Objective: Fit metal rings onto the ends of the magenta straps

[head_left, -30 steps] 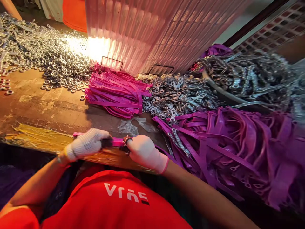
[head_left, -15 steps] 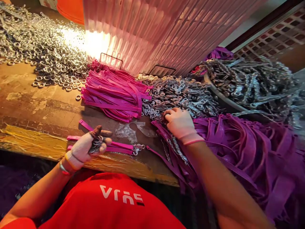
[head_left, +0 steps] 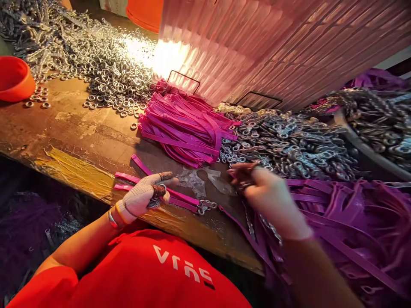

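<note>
My left hand [head_left: 139,199], in a dotted white work glove with dark fingertips, holds several metal rings [head_left: 156,199] in its curled fingers. Under and beside it lie narrow magenta straps [head_left: 184,205] with small metal links [head_left: 206,206] at their right ends. My right hand [head_left: 266,184], also gloved, is smeared by motion in front of a heap of metal swivel links [head_left: 282,137]. Its fingers look bent, but whether they hold anything does not show. Below that hand, purple straps and a metal chain [head_left: 271,229] hang over the table edge.
Magenta straps [head_left: 183,124] lie bundled mid-table, left of the links. Loose rings [head_left: 118,77] are heaped at the back left, near an orange cup [head_left: 14,79]. A ribbed translucent panel [head_left: 257,47] stands behind. Wide purple straps [head_left: 353,222] and a tub of chains [head_left: 385,124] are on the right.
My right hand has drawn back from the link heap towards me and is blurred. The fingers of my left hand have closed more around the rings. The view has swung left, bringing in the orange cup.
</note>
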Demonstrator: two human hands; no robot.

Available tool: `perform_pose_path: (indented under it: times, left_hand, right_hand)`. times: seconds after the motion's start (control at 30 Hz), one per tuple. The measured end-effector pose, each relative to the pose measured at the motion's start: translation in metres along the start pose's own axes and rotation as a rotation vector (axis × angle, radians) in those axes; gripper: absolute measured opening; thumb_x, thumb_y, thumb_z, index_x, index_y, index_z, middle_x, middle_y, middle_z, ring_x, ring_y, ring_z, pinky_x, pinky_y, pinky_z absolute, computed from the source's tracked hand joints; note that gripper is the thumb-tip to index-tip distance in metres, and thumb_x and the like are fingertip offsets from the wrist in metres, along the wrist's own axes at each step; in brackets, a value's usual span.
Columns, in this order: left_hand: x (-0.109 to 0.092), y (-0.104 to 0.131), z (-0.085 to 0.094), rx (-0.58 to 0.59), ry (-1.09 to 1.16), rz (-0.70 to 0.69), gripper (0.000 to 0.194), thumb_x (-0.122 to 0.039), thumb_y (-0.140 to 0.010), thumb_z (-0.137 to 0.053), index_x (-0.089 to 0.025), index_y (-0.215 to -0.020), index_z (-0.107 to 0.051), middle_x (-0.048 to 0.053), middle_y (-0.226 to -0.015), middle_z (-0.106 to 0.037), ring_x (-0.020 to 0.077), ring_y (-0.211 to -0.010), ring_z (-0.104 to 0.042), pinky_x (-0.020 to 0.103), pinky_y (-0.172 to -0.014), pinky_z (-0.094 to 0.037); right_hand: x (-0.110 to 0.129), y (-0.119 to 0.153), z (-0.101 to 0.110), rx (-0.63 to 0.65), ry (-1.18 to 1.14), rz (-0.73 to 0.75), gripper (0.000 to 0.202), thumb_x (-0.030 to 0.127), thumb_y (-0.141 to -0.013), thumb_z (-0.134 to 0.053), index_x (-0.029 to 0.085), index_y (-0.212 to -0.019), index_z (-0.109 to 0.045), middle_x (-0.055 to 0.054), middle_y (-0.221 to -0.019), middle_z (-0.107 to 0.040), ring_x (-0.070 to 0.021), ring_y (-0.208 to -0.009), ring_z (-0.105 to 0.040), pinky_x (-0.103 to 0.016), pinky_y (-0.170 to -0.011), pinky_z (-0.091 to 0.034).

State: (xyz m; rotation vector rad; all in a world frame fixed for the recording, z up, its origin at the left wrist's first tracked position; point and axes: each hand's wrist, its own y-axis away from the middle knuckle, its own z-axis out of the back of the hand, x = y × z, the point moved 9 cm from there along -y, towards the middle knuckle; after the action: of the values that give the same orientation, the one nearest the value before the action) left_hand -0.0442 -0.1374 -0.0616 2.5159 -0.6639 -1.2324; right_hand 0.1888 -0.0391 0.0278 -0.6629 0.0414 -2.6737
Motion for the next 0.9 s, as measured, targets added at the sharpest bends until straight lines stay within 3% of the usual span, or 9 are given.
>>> perform_pose_path:
  times: [0.1,0.23,0.33,0.47,0.7,0.8,0.9]
  left_hand:
    - [-0.003,0.002,0.001,-0.077,-0.129,-0.081,0.041,-0.025,-0.083,-0.062,-0.014,-0.122,-0.055,0.009,-0.093,-0.072,0.0047,-0.043,-0.048,0.016,-0.035,-0.028]
    - [-0.004,0.006,0.012,-0.178,-0.165,-0.128,0.034,-0.039,-0.086,-0.06,-0.014,-0.109,-0.056,0.005,-0.078,-0.069,0.0054,-0.039,-0.045,0.016,-0.033,-0.027]
    - [0.002,0.01,0.014,-0.139,-0.174,-0.064,0.036,-0.047,-0.087,-0.059,-0.014,-0.101,-0.059,0.001,-0.07,-0.064,0.0048,-0.037,-0.041,0.016,-0.032,-0.025]
    - [0.007,0.015,0.011,-0.079,-0.172,-0.021,0.037,-0.051,-0.087,-0.058,-0.014,-0.09,-0.061,-0.003,-0.059,-0.053,0.0042,-0.037,-0.037,0.016,-0.033,-0.022]
    - [-0.012,0.023,0.011,-0.315,-0.401,-0.378,0.03,-0.048,-0.094,-0.052,-0.019,-0.099,-0.057,-0.002,-0.064,-0.055,0.0089,-0.045,-0.048,0.02,-0.043,-0.038]
    - [-0.017,0.023,0.009,-0.355,-0.529,-0.538,0.025,-0.043,-0.097,-0.048,-0.019,-0.097,-0.057,0.004,-0.083,-0.061,0.0143,-0.07,-0.059,0.024,-0.061,-0.049]
    - [-0.021,0.021,0.009,-0.348,-0.7,-0.593,0.021,-0.036,-0.098,-0.045,-0.019,-0.099,-0.056,0.007,-0.092,-0.064,0.0176,-0.083,-0.061,0.028,-0.072,-0.049]
  right_hand:
    - [0.067,0.015,-0.052,0.13,-0.409,0.06,0.034,0.018,-0.086,-0.047,0.02,-0.115,-0.065,-0.007,-0.102,-0.073,-0.0212,-0.095,-0.068,-0.036,-0.087,-0.053]
    - [0.109,0.025,-0.076,-0.019,-0.452,0.097,0.032,0.023,-0.092,-0.053,0.022,-0.121,-0.063,-0.008,-0.105,-0.072,-0.0204,-0.093,-0.068,-0.036,-0.087,-0.055]
    - [0.117,0.029,-0.078,-0.094,-0.405,0.23,0.035,0.017,-0.092,-0.049,0.024,-0.125,-0.06,-0.009,-0.112,-0.069,-0.021,-0.102,-0.066,-0.038,-0.091,-0.053]
    - [0.119,0.03,-0.084,-0.031,-0.411,0.272,0.036,0.02,-0.092,-0.052,0.022,-0.128,-0.057,-0.011,-0.114,-0.066,-0.0219,-0.104,-0.065,-0.038,-0.091,-0.053]
    - [0.126,0.03,-0.118,0.208,-0.705,0.007,0.029,0.036,-0.094,-0.052,0.019,-0.115,-0.062,-0.008,-0.108,-0.07,-0.0206,-0.095,-0.065,-0.034,-0.086,-0.052]
    - [0.126,0.03,-0.124,0.169,-0.769,-0.057,0.026,0.033,-0.091,-0.052,0.019,-0.109,-0.064,-0.007,-0.103,-0.07,-0.0193,-0.091,-0.064,-0.032,-0.082,-0.052]
    - [0.12,0.027,-0.124,0.121,-0.755,-0.093,0.019,0.027,-0.086,-0.053,0.019,-0.098,-0.065,-0.005,-0.092,-0.07,-0.0188,-0.084,-0.063,-0.031,-0.077,-0.051]
